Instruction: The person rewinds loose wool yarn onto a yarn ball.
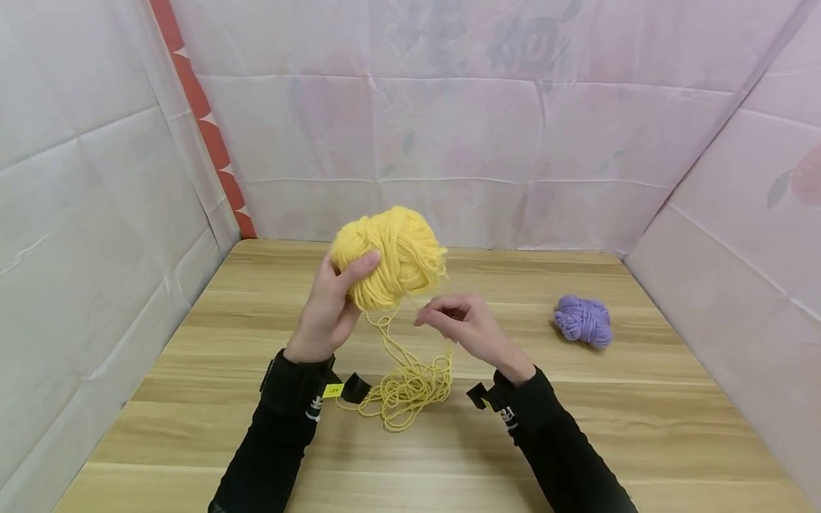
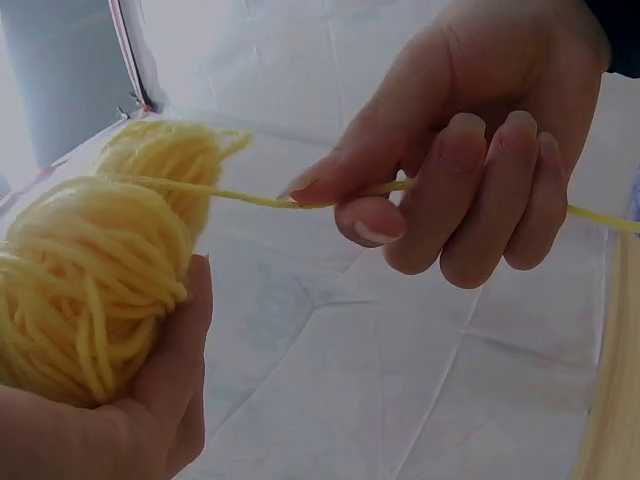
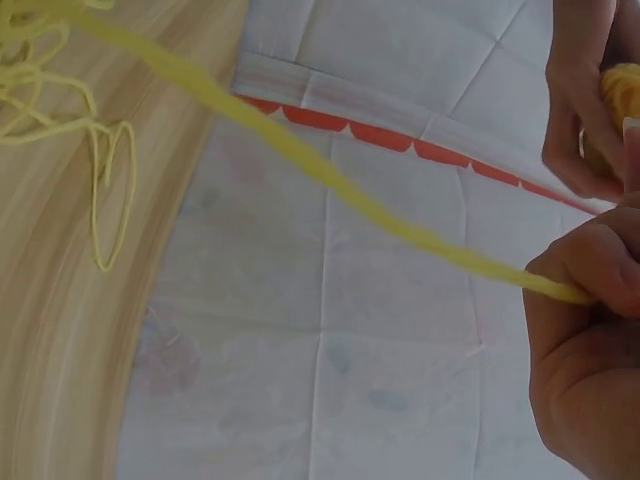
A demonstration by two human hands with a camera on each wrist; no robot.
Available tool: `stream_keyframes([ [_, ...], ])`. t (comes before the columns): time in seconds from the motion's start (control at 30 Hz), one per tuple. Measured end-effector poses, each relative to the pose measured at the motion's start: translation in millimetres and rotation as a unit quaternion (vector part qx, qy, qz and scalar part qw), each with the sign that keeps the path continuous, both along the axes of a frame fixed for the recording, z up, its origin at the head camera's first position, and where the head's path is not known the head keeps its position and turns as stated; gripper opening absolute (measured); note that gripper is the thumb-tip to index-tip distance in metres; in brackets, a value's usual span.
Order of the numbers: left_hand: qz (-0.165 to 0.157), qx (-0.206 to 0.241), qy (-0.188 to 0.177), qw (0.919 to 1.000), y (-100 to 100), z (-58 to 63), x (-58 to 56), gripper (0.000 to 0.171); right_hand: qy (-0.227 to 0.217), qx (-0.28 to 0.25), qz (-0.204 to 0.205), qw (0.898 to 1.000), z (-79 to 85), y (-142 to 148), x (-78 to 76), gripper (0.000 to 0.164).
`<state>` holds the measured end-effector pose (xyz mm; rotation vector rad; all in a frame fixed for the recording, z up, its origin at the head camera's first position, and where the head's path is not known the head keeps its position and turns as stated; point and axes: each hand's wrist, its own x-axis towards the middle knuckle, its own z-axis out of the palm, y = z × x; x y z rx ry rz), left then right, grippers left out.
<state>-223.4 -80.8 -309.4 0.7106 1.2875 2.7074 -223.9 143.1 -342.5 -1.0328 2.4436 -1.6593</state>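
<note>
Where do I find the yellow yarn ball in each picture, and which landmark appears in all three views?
Head: yellow yarn ball near the centre, in the left hand.
Left wrist: yellow yarn ball at the left edge.
Right wrist: yellow yarn ball cut off at the upper right edge.
Shared landmark: the right hand, pinching the yellow strand.

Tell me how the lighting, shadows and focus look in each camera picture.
Head view: bright, fairly even light, faint shadow under the small purple yarn bundle; left wrist view: dim and hazy, with glare at the left edge above the plump yellow yarn ball; right wrist view: also dim, the thin yellow yarn strand soft-edged where it looks thickest.
</note>
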Motion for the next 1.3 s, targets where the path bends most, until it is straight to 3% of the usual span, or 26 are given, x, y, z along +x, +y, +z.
stream_keyframes([
  [0.13,-0.033,-0.034,0.014,0.9988,-1,-0.7,-0.5,0.044,-0.035,-0.011,-0.021,0.999,-2.3,7,-4.6,0.017],
  [0.27,-0.074,-0.112,0.031,0.9905,-4,-1.1,-1.8,0.053,-0.081,-0.028,-0.041,0.995,-2.0,16,-8.4,0.017],
  [0.37,-0.098,-0.193,0.044,0.9752,-5,-1.6,-1.9,0.057,-0.108,-0.038,-0.046,0.992,-0.3,21,-10.5,0.021],
  [0.57,-0.124,-0.324,0.071,0.9352,-3,-3.1,0.3,0.058,-0.151,-0.066,-0.029,0.986,5.3,22,-14.6,0.023],
  [0.7,-0.107,-0.388,0.086,0.9112,-1,-4.4,1.2,0.057,-0.171,-0.113,-0.023,0.978,9.2,21,-15.7,0.027],
  [0.9,-0.034,-0.465,0.128,0.8752,4,-11.5,-3.7,0.058,-0.167,-0.163,-0.001,0.972,14.0,22,-9.9,0.021],
  [1.03,0.025,-0.493,0.122,0.8612,7,-13.2,-4.9,0.06,-0.147,-0.175,-0.003,0.973,18.3,20,-1.3,0.018],
  [1.1,0.053,-0.496,0.104,0.8604,9,-13.4,-5.5,0.061,-0.128,-0.168,-0.005,0.977,19.9,19,3.5,0.018],
  [1.17,0.078,-0.486,0.086,0.8662,10,-13.1,-6.0,0.063,-0.108,-0.154,-0.011,0.982,21.0,18,8.3,0.017],
  [1.23,0.1,-0.465,0.07,0.8768,10,-13.0,-6.5,0.063,-0.09,-0.135,-0.019,0.987,21.6,17,13.4,0.017],
  [1.3,0.115,-0.431,0.06,0.8929,11,-13.5,-6.8,0.063,-0.08,-0.112,-0.03,0.99,21.3,15,17.6,0.018],
])
